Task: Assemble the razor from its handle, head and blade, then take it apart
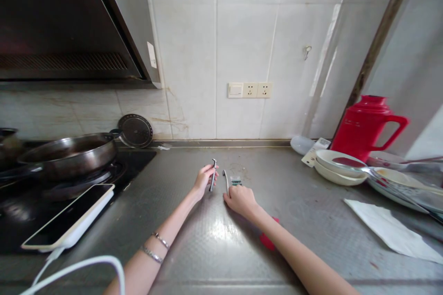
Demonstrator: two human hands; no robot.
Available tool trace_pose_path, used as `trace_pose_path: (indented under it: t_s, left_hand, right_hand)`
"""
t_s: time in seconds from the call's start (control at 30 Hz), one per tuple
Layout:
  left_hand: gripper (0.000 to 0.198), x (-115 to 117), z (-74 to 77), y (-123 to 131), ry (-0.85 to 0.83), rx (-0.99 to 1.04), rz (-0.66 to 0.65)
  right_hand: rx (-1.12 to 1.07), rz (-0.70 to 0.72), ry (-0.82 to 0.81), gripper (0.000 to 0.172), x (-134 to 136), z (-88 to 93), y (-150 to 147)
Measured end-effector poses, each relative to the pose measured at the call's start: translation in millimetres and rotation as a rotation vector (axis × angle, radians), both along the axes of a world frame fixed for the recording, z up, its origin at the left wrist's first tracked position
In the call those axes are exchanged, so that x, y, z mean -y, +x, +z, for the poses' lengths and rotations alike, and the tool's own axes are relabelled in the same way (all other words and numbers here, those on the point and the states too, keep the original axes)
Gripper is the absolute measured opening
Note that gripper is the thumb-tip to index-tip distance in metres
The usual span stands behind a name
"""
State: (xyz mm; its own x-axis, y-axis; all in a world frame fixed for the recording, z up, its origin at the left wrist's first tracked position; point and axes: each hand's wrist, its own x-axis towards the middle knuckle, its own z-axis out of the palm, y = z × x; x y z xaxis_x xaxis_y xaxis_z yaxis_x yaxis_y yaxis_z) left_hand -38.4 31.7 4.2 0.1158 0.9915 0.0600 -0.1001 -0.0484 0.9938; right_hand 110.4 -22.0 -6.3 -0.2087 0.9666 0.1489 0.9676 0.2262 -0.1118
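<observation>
My left hand (pixel 205 181) is closed around a slim metal tool with a bent head (pixel 212 176), held nearly upright above the counter. Just to its right, my right hand (pixel 241 199) rests low on the counter with its fingers curled. What those fingers grip, if anything, is hidden. A thin white stick with a dark end (pixel 226 180) lies by the thumb side of that hand. Beyond the knuckles a small clear piece with a green part (pixel 236 181) shows, partly covered by the fingers. Under my right forearm sits a red object (pixel 267 239), mostly hidden.
On the left, a phone on a white block (pixel 71 216) with a cable sits by the stove, which bears a steel pan (pixel 72 154). At right are a red thermos (pixel 363 129), stacked bowls (pixel 341 166) and a white paper sheet (pixel 391 230). The tiled wall closes off the back.
</observation>
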Motion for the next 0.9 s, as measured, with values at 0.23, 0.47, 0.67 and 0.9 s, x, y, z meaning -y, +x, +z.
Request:
trace_pose_path:
  t_s: [0.23, 0.47, 0.67, 0.9]
  left_hand:
    - [0.03, 3, 4.6, 3, 0.11, -0.05, -0.016]
    - [0.028, 1, 4.2, 4, 0.188, -0.076, 0.017]
    - [0.022, 1, 3.6, 3, 0.221, -0.085, 0.026]
    - [0.025, 0, 1.1, 2, 0.237, -0.065, 0.002]
  right_hand:
    - [-0.069, -0.047, -0.038, 0.039, -11, 7.2, 16]
    - [-0.563, 0.12, 0.254, 0.036, -41, 31.9, 85]
    - [-0.706, 0.298, 0.174, 0.041, -41, 40.2, 100]
    - [-0.715, 0.324, 0.198, 0.038, -43, 31.1, 96]
